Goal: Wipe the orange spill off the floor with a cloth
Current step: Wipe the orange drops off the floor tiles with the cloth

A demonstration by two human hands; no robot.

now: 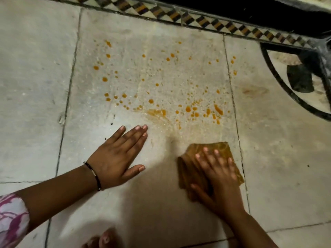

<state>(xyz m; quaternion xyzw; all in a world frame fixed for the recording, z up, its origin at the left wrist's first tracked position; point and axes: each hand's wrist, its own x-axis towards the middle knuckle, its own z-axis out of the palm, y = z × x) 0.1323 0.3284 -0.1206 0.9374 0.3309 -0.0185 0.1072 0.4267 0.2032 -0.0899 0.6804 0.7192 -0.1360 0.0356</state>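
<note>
Mid-wipe: right hand (pixel 219 178) pressed flat, fingers spread, on cloth (pixel 222 149); left hand (pixel 116 156) braced open on floor (pixel 35 86); next push up through orange spill (pixel 188 109).

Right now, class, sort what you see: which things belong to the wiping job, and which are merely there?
Belonging to the job:
cloth under the right hand
orange spill
floor tile
left hand, flat on the tile

Merely there:
patterned border strip
black curved floor inlay
bracelet
</note>
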